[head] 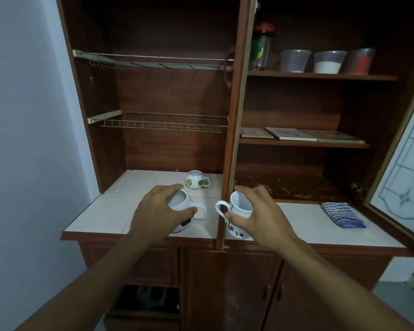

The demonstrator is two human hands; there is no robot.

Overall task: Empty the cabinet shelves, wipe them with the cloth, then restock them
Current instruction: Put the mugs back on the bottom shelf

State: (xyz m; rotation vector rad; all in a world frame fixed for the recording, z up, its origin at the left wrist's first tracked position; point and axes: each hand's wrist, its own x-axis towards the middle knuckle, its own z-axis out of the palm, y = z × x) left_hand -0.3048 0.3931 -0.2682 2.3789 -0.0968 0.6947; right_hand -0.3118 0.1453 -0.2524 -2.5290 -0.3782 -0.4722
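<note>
**Two hands, each grasping a white mug at the front of the cabinet.**

The left hand has its fingers curled over the rim of a round mug, with the thumb near the handle. The mug seems to stand on the tiled surface, but the hand hides part of its base. Just beyond these fingers a small mug with green patches stands alone on the tiles. High above it hang two wire racks. To the right, past the edge of a wooden door, the right hand grips a tall mug with brown bean marks. Its fingers are around the rim and the handle points toward the left hand. Well to the right of these fingers a folded blue striped cloth lies on the surface. Above the cloth, the shelves carry containers.
</note>
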